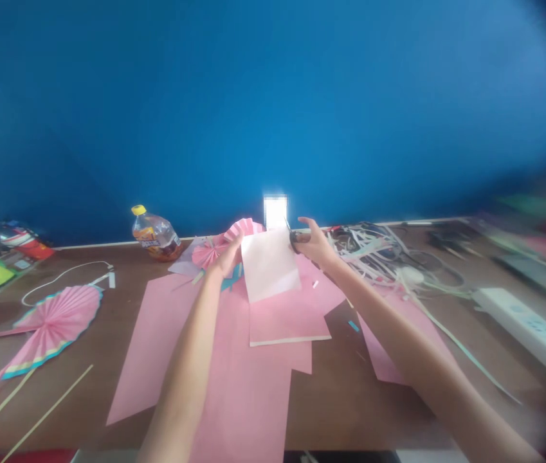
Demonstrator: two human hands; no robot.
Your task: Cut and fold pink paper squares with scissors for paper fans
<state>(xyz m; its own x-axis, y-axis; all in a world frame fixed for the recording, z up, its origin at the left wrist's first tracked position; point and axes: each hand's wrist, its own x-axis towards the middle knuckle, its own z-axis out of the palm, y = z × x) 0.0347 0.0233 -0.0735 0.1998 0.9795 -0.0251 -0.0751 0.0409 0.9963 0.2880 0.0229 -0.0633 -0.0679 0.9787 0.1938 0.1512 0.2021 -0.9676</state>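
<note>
My left hand (228, 257) pinches the left edge of a pale pink sheet of paper (269, 265) and holds it up above the table. My right hand (312, 243) is closed on dark-handled scissors (294, 236), whose blades meet the sheet's top right edge. Beneath the sheet lie several larger pink paper sheets (234, 360) spread flat on the brown table (345, 392). A small folded pink paper fan (209, 251) and another pleated pink fan (244, 227) rest just behind my left hand.
A big pink fan with a blue rim (55, 325) and thin sticks (45, 411) lie at the left. A tipped plastic bottle (155, 236) sits by the blue wall. Paper strips and cables (379, 254) pile at the right, beside a white power strip (528, 325).
</note>
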